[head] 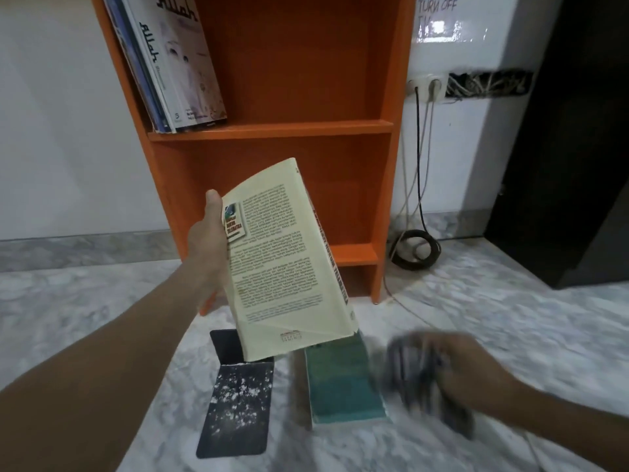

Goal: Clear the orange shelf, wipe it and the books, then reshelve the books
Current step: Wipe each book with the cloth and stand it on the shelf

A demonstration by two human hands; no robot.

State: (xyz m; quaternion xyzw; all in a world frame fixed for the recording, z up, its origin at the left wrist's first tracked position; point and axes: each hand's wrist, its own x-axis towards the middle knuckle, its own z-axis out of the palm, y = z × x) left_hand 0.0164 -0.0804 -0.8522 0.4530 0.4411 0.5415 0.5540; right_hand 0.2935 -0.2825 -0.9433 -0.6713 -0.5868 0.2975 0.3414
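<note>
**A:** Cream book (289,260) whereabouts?

**B:** Up in the air, right in front of the orange shelf (306,131), tilted, back cover facing the camera. Gripped along one edge by the left hand (207,240), thumb on the cover, fingers tucked behind.

**A:** And the right hand (476,373)?

**B:** Pretty blurry tbh. Low on the right, looks curled round a grey cloth (418,369), just beside a teal book (343,383) lying flat on the marble floor (85,301). Black bookend (238,410) near that, speckled white.

**A:** Anything on the shelf?

**B:** Magazines (183,69) leaning against the left wall of the upper compartment.
</note>
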